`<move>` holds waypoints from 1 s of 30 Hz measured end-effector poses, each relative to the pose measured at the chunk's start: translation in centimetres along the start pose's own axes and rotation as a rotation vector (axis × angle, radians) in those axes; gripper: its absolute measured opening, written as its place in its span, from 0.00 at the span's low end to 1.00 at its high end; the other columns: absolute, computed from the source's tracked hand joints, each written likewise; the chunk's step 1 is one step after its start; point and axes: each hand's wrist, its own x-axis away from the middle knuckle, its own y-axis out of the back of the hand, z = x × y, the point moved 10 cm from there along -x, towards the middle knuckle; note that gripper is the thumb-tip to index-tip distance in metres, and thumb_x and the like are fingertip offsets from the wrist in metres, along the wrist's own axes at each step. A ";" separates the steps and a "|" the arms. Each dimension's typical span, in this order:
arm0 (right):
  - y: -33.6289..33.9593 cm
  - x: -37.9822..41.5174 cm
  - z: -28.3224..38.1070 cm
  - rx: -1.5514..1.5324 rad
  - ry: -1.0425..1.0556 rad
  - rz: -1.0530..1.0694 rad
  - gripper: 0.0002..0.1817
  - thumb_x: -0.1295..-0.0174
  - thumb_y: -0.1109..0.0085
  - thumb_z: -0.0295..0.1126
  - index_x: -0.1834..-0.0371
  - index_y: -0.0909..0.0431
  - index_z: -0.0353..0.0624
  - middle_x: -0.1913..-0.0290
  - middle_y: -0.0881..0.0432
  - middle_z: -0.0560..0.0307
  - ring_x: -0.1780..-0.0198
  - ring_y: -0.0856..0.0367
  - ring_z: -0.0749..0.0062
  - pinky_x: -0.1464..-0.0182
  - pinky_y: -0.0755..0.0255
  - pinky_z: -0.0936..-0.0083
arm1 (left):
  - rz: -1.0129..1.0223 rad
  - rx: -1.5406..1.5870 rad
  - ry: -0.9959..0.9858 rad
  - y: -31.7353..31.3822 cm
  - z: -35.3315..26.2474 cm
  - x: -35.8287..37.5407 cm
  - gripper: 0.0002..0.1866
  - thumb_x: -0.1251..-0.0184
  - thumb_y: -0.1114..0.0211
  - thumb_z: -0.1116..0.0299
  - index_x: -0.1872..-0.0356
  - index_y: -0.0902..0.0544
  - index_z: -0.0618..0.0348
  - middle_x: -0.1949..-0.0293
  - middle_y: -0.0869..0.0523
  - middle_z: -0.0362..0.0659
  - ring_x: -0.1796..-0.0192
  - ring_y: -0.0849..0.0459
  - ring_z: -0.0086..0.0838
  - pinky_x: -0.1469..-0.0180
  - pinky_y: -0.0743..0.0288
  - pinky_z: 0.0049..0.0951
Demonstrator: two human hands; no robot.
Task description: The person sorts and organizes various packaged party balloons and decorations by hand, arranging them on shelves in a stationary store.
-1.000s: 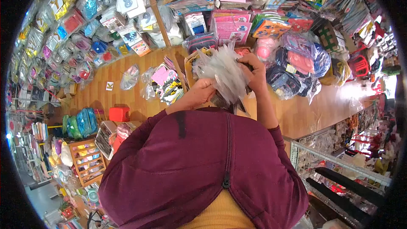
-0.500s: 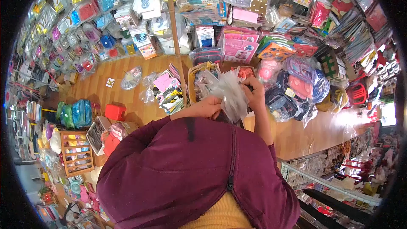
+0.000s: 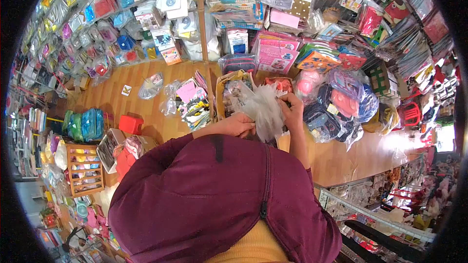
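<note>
A bunch of clear plastic bags (image 3: 264,109) is held between my two hands, in front of my chest. My left hand (image 3: 238,125) has its fingers closed round the lower left side of the bunch. On the right, my right hand (image 3: 292,108) pinches the edge of the bags. Just behind them stands a yellow-edged basket (image 3: 220,92) with wrapped items inside, partly covered by the plastic. A container of red packets (image 3: 279,84) sits behind my right hand.
Packets in plastic hang along the back. Left of the basket lie a stack of patterned packets (image 3: 194,102) and a clear packet (image 3: 150,86). Bagged pink and dark items (image 3: 341,102) are piled on the right. A red box (image 3: 130,124) stands at the left.
The view has shifted slightly. My hands still hold the plastic bags, whose loose ends have changed shape a little.
</note>
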 end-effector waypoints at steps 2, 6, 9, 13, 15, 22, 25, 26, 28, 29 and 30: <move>0.0 0.1 -0.2 -0.012 -0.017 0.006 0.03 0.54 0.44 0.22 0.76 0.27 0.35 0.78 0.28 0.55 0.75 0.31 0.73 0.71 0.37 0.79 | 0.005 0.011 -0.005 -0.2 0.2 -0.1 0.15 0.36 0.56 0.65 0.75 0.25 0.62 0.91 0.31 0.35 0.86 0.34 0.19 0.80 0.39 0.19; 0.0 0.2 0.1 -0.018 -0.020 0.013 0.04 0.55 0.43 0.23 0.76 0.27 0.35 0.78 0.28 0.56 0.75 0.31 0.75 0.71 0.36 0.80 | -0.011 0.010 -0.004 -0.3 0.3 -0.3 0.15 0.36 0.56 0.65 0.76 0.25 0.62 0.90 0.31 0.35 0.85 0.33 0.19 0.78 0.39 0.19; -0.1 0.2 0.9 -0.012 -0.004 0.023 0.04 0.54 0.43 0.23 0.76 0.27 0.35 0.79 0.28 0.57 0.75 0.31 0.76 0.71 0.37 0.81 | -0.032 0.033 0.020 -0.4 0.9 -0.7 0.15 0.36 0.55 0.64 0.78 0.26 0.62 0.89 0.30 0.35 0.85 0.33 0.19 0.78 0.39 0.20; 0.0 0.3 1.0 -0.006 -0.044 0.038 0.04 0.54 0.43 0.24 0.77 0.26 0.35 0.79 0.28 0.59 0.76 0.32 0.79 0.72 0.37 0.82 | -0.018 0.049 0.032 -0.5 1.4 -1.0 0.15 0.37 0.55 0.65 0.79 0.27 0.61 0.89 0.31 0.35 0.85 0.34 0.19 0.81 0.41 0.20; 0.1 0.5 0.5 -0.063 -0.088 0.033 0.03 0.53 0.44 0.24 0.77 0.26 0.35 0.80 0.28 0.60 0.76 0.33 0.80 0.72 0.38 0.83 | -0.027 0.051 -0.005 -0.5 1.0 -1.0 0.14 0.36 0.55 0.66 0.78 0.27 0.61 0.88 0.31 0.35 0.85 0.34 0.18 0.81 0.42 0.20; 1.1 0.9 -0.6 -0.273 -0.164 -0.025 0.05 0.49 0.46 0.25 0.71 0.26 0.36 0.75 0.25 0.63 0.71 0.30 0.83 0.67 0.35 0.85 | -0.075 0.216 -0.187 -0.5 -0.5 -0.6 0.11 0.36 0.54 0.69 0.64 0.24 0.62 0.87 0.34 0.33 0.85 0.37 0.17 0.82 0.45 0.19; 2.4 1.1 -0.9 -0.240 -0.120 -0.029 0.07 0.46 0.50 0.25 0.65 0.27 0.36 0.71 0.26 0.64 0.70 0.30 0.83 0.65 0.37 0.86 | -0.043 0.246 -0.144 -0.4 -0.7 -0.3 0.10 0.36 0.53 0.70 0.63 0.24 0.61 0.86 0.34 0.33 0.85 0.36 0.16 0.83 0.45 0.18; 3.3 1.2 -1.5 -0.192 -0.119 -0.075 0.06 0.47 0.48 0.25 0.67 0.26 0.35 0.72 0.25 0.63 0.69 0.30 0.83 0.64 0.35 0.85 | -0.047 0.245 -0.149 -0.3 -0.9 -0.2 0.10 0.36 0.53 0.70 0.63 0.24 0.61 0.86 0.34 0.33 0.85 0.36 0.16 0.83 0.45 0.18; 5.2 1.5 -2.9 -0.095 -0.086 -0.166 0.06 0.49 0.46 0.24 0.68 0.25 0.35 0.72 0.25 0.63 0.69 0.29 0.83 0.65 0.35 0.85 | -0.036 0.333 -0.138 -0.5 -1.1 -0.1 0.09 0.36 0.53 0.69 0.63 0.24 0.61 0.87 0.34 0.32 0.85 0.37 0.16 0.83 0.45 0.18; 5.7 1.8 -3.7 -0.094 -0.080 -0.165 0.06 0.49 0.46 0.24 0.68 0.25 0.35 0.72 0.25 0.63 0.69 0.29 0.83 0.65 0.35 0.85 | -0.039 0.331 -0.143 -0.4 -1.2 0.0 0.09 0.36 0.53 0.69 0.63 0.24 0.61 0.87 0.34 0.32 0.85 0.37 0.16 0.83 0.45 0.18; 6.3 2.2 -4.4 -0.198 -0.156 -0.203 0.06 0.50 0.45 0.24 0.68 0.25 0.35 0.73 0.25 0.63 0.70 0.29 0.83 0.66 0.35 0.86 | -0.054 0.306 -0.126 -0.2 -0.9 0.0 0.10 0.36 0.53 0.69 0.64 0.24 0.60 0.87 0.35 0.32 0.85 0.37 0.16 0.83 0.45 0.18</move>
